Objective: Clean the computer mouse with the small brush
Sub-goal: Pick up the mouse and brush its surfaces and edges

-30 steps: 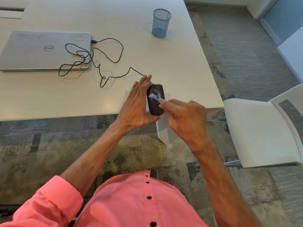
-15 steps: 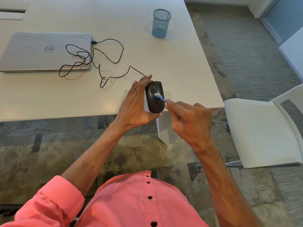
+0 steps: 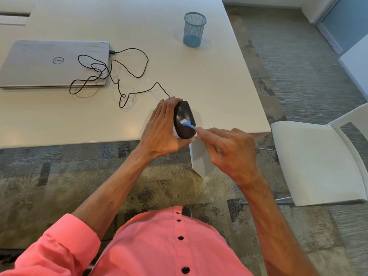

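Bristles of the brush [image 3: 186, 123] lay on the black back of the mouse [image 3: 184, 120], white tuft against the shell about halfway down its length, the blue handle slanting away from the mouse toward the right hand [image 3: 232, 151]. That hand pinched the handle's end between thumb and fingertips, the other fingers curled in; how much of the handle sat inside the grip could not be told. The left hand [image 3: 159, 131] held the mouse from its left side, fingers laid flat along that flank with the tips at the mouse's front end and the thumb tucked under its rear. Whether the mouse was lifted or resting could not be told; it sat at the near edge of the table [image 3: 219, 80], above the corner of a white sheet [image 3: 200, 159] that hung past that edge, just behind the mouse. From the mouse's front a black cable [image 3: 127, 76] ran off in loose loops to the left and away, ending plugged into the side of a closed silver laptop [image 3: 49, 64], well apart from the mouse. A blue mesh cup [image 3: 194, 29] stood upright far beyond the mouse. A white chair [image 3: 318, 162] stood to the right of the mouse, off the table. Pink sleeves [image 3: 59, 246] were pushed up both forearms.
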Demonstrator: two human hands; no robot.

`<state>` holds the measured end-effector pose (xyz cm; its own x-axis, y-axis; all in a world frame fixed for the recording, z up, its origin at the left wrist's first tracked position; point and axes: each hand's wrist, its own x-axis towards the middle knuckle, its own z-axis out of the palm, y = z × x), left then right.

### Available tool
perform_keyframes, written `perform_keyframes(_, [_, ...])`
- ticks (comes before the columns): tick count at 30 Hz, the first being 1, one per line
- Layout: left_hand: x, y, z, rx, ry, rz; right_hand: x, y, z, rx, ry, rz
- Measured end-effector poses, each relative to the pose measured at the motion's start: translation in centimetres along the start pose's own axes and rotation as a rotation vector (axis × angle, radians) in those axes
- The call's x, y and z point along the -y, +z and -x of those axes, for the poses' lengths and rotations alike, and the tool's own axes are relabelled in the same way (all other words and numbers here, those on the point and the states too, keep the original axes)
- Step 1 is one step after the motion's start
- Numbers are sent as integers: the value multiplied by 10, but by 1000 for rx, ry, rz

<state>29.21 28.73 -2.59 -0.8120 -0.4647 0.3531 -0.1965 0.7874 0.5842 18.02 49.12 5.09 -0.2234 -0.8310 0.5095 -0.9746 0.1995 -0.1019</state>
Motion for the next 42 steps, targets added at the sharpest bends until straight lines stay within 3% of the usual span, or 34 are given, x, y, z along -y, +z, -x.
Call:
perform_keyframes(6, [-1, -2, -1, 12, -7, -1, -12, -3, -1, 210, -19, 62])
perform_keyframes(13, [0, -2, -3, 33, 6, -106, -10, -11, -8, 40, 24, -9])
perform_keyframes(18, [-1, -1, 0, 44, -28, -71, -12, -4, -4, 110, 30, -15])
perform_keyframes(28, [-10, -1, 8, 96, -86, -30, -16, -10, -1, -46, 321, -252])
perform_keyframes(36, [-6, 2, 13, 88, -67, -68, -14, -5, -7, -95, 733, -840])
perform_keyframes(38, [-7, 1, 15, 80, -44, -63, -13, -2, -10, -109, 730, -830])
perform_keyframes(42, [-11, -2, 17, 73, -21, -51, -8, 5, -17, -63, 544, -577])
